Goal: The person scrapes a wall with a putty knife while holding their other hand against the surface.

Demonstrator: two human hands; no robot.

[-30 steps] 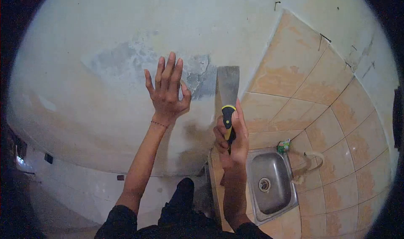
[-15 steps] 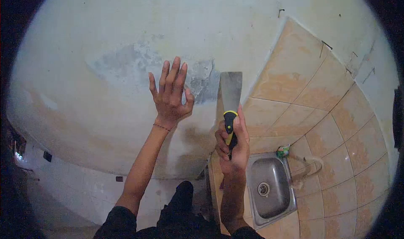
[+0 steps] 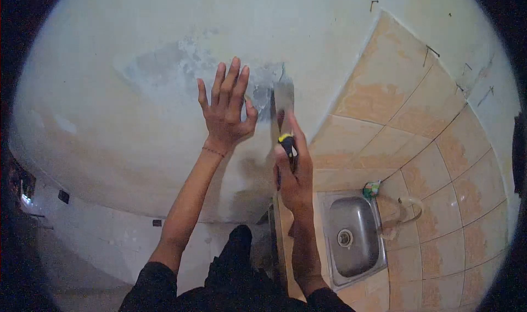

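A putty knife with a wide metal blade and a black and yellow handle is in my right hand, its fingers closed round the handle. The blade points up along the wall, its tip at the right end of a grey patch of bare plaster. To the left, my left hand rests against the wall over that patch, fingers spread and straight, with nothing in it. A thin dark cord circles the left wrist. Part of the patch is hidden behind this hand.
A steel sink is set in a counter at the lower right, with a green packet at its back corner. Orange-beige tiles cover the wall beside it. Bent nails stick out near the tile edge. My foot shows below.
My right hand has moved left and a little up with the putty knife, bringing the blade onto the patch's right edge. My left hand keeps its place on the wall; the view has shifted slightly.
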